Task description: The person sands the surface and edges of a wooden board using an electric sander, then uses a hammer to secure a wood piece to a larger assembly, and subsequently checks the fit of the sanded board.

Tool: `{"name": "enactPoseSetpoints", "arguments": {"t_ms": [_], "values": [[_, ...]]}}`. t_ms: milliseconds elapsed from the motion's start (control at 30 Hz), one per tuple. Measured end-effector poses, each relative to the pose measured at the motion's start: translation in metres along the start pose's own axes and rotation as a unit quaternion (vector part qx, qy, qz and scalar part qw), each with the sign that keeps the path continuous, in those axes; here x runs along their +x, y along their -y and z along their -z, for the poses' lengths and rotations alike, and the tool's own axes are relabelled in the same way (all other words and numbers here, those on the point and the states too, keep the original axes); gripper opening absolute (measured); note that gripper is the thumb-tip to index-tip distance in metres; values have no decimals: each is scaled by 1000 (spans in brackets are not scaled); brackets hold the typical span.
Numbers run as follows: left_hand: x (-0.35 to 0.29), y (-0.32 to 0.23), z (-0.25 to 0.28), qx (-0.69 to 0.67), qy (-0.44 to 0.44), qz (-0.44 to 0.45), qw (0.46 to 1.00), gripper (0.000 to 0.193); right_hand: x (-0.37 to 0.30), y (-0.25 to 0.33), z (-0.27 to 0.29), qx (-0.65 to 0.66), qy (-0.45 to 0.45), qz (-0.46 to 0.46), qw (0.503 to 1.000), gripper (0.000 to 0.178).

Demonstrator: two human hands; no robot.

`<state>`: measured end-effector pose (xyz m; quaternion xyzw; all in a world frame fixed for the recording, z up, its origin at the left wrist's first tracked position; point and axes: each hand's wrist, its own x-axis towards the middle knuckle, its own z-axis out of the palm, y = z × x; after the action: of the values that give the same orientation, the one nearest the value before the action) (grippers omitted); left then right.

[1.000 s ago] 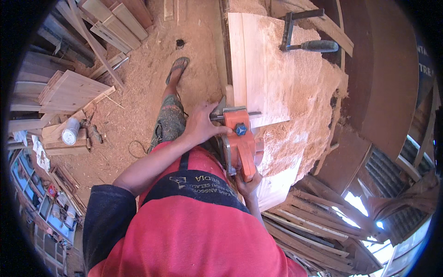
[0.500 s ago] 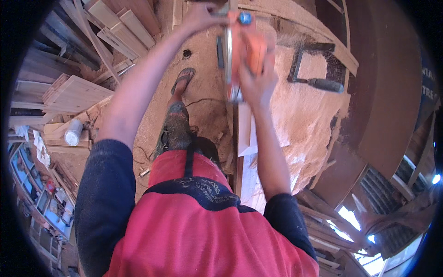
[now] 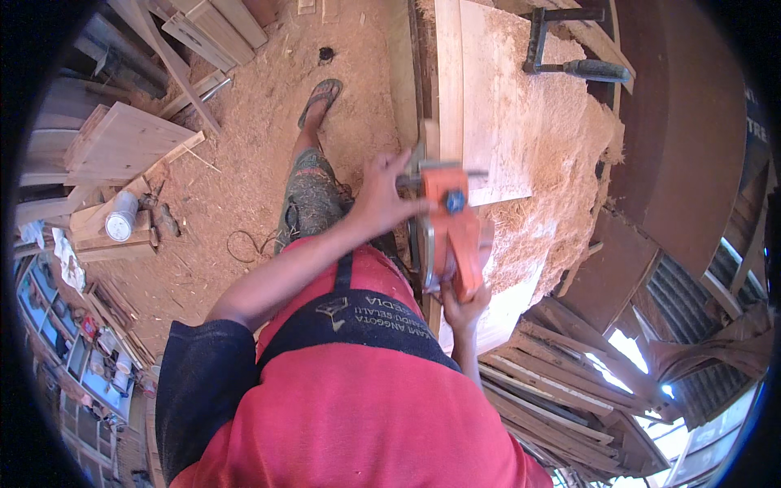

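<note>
An orange electric planer [image 3: 457, 236] with a blue front knob sits at the near end of a pale wooden board [image 3: 450, 81] along the bench's left edge. At its rear, my right hand [image 3: 466, 309] is wrapped round the handle. My left hand [image 3: 384, 195] grips the planer's front left side, thumb and fingers against the metal side guide. The planer's sole and the wood right under it are hidden.
Wood shavings cover the workbench [image 3: 561, 163]. A dark clamp [image 3: 537, 41] with a thick handle lies at its far right. Stacked boards [image 3: 130, 142] and a white can [image 3: 122, 215] stand to the left; timber strips [image 3: 561, 390] lie at the near right.
Both hands have drawn the planer back toward my body, from the far part of the bench to the near end. More of the pale board now shows beyond it.
</note>
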<state>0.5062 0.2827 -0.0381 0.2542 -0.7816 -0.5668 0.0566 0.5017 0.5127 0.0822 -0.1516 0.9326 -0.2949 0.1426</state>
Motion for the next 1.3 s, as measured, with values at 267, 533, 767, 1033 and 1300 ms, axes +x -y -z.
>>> {"name": "enactPoseSetpoints", "arguments": {"t_ms": [267, 533, 767, 1033, 1300], "values": [[22, 8, 8, -58, 23, 22, 998, 111, 15, -3, -11, 65, 14, -14, 998, 28], [179, 30, 65, -73, -31, -59, 995, 87, 159, 54, -55, 100, 6, 29, 995, 32], [309, 33, 135, -85, -41, -69, 993, 77, 293, 123, -88, 54, 5, 152, 987, 31], [322, 9, 158, -44, -47, -69, 996, 59, 313, 144, -84, 70, -19, 120, 990, 38], [28, 16, 1, -70, 19, 31, 997, 102, 31, 6, -12, 59, 7, -2, 998, 25]]}}
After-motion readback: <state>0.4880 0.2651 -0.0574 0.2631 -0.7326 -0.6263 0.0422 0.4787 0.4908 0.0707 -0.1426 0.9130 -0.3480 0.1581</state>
